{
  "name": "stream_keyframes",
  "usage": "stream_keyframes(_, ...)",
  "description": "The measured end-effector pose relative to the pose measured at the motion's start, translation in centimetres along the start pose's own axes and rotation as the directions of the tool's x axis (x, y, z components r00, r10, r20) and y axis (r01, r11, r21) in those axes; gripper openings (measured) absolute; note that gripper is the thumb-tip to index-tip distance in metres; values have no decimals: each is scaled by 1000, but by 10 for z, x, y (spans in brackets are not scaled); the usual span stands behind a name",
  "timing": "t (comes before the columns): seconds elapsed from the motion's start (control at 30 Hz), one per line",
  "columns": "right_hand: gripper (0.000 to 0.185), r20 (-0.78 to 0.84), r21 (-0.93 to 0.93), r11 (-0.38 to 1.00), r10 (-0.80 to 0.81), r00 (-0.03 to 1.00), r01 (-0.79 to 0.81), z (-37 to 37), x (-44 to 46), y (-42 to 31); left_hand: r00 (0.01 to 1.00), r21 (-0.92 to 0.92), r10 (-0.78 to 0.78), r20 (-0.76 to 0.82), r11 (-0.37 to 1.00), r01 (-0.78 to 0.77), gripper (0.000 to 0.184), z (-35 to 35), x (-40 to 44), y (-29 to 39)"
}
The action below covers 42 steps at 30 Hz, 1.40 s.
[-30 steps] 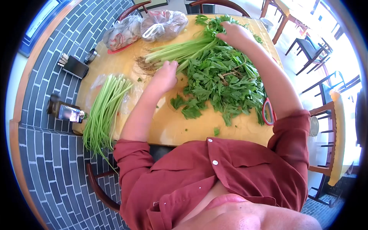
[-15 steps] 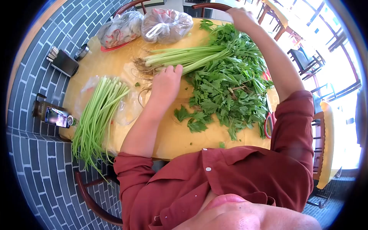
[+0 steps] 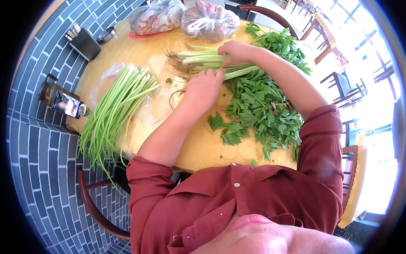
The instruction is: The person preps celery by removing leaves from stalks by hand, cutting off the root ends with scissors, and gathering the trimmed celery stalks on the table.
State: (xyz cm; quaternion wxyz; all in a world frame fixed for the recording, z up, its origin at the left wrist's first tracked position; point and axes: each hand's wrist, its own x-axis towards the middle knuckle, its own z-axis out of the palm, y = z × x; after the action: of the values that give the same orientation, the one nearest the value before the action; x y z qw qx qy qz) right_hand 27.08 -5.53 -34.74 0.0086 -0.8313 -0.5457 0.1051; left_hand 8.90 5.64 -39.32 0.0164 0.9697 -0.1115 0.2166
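Note:
A bunch of celery [image 3: 203, 59] lies across the table, its brown roots [image 3: 179, 63] to the left and its leaves [image 3: 264, 108] spread to the right. My left hand [image 3: 205, 88] is at the near side of the stalks by the root end, its fingers curled against them. From the far right, my right hand [image 3: 240, 52] bends over the top of the same stalks, fingers closed around some of them. The undersides of both grips are hidden. A separate pile of trimmed green stalks [image 3: 122, 99] lies on the left, over a clear plastic sheet [image 3: 155, 111].
Two filled plastic bags [image 3: 156, 17] [image 3: 210, 21] stand at the table's far edge, one on a red plate [image 3: 146, 36]. A chopstick holder [image 3: 86, 43], a metal bowl [image 3: 106, 34] and a propped phone [image 3: 66, 104] line the left, beside a brick wall [image 3: 34, 144]. Chairs surround the yellow table [image 3: 196, 148].
My right hand has come from the far leaves back to the celery stalks, near my left hand. My left hand stays by the root end. The whole view has shifted slightly.

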Motion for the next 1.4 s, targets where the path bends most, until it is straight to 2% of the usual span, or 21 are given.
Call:
stream_keyframes(0.1,42,-133,214,973,-54,990,82,-3,4,22,1000,-18,-3,-15,1000,3,22,-1,0,-1)
stream_keyframes(0.2,45,-124,203,979,59,991,-33,-22,-1,20,999,-29,-37,18,999,38,29,-4,1,1)
stream_keyframes(0.23,45,-73,185,979,104,992,-89,-30,-3,14,999,-25,-36,-4,999,36,29,-3,1,1)
stream_keyframes(0.33,43,-124,98,993,76,989,-64,-37,-9,0,998,-13,-32,-45,999,31,29,-1,1,0)
stream_keyframes(0.43,39,-276,251,961,-46,960,118,-20,-11,7,997,14,-28,-67,999,29,28,-3,1,-2)
stream_keyframes(0.53,35,-216,324,941,-29,976,100,-28,-16,4,991,67,16,-134,998,-7,25,-1,4,-4)
stream_keyframes(0.6,37,-135,340,940,17,991,30,-34,-21,4,982,120,51,-184,992,-30,22,-2,5,-5)
stream_keyframes(0.63,38,-94,346,938,23,995,11,-37,-20,3,957,110,74,-281,993,-45,20,-4,6,-4)
stream_keyframes(0.7,38,72,487,872,16,997,-49,-39,-25,-8,886,124,98,-453,991,-46,16,-12,7,-1)
stream_keyframes(0.77,35,152,340,939,-8,988,-45,-36,-26,-10,815,207,176,-552,976,-70,18,-14,8,-4)
stream_keyframes(0.8,32,62,347,934,-117,991,89,-31,-29,-9,843,198,148,-517,979,-51,23,-18,7,-5)
stream_keyframes(0.83,34,72,295,949,-138,988,110,-28,-28,-4,867,181,121,-483,983,-36,29,-20,5,-6)
stream_keyframes(0.87,38,170,532,847,-96,981,-10,-32,-31,-10,867,172,85,-491,985,1,32,-18,4,-8)
stream_keyframes(0.9,44,284,710,685,-68,956,-162,-37,-36,-17,862,156,54,-504,987,29,35,-14,5,-9)
stream_keyframes(1.0,56,85,384,922,-89,992,50,-37,-45,-32,879,118,4,-477,991,59,41,-10,5,-12)
stream_keyframes(1.03,60,65,295,953,-85,994,62,-31,-41,-32,890,104,-6,-456,993,60,42,-8,5,-12)
stream_keyframes(1.13,58,39,137,990,-40,998,34,-21,-35,-34,834,142,42,-551,989,44,42,-15,5,-12)
stream_keyframes(1.23,47,-215,206,978,5,977,40,-21,-36,-26,808,197,195,-556,975,-101,42,-17,6,-8)
stream_keyframes(1.33,37,-363,242,968,146,920,-58,-46,-37,-1,856,60,228,-464,972,-226,47,-5,6,-3)
stream_keyframes(1.4,30,-616,174,985,114,779,-7,-70,-44,11,914,80,167,-370,986,-147,51,0,5,-6)
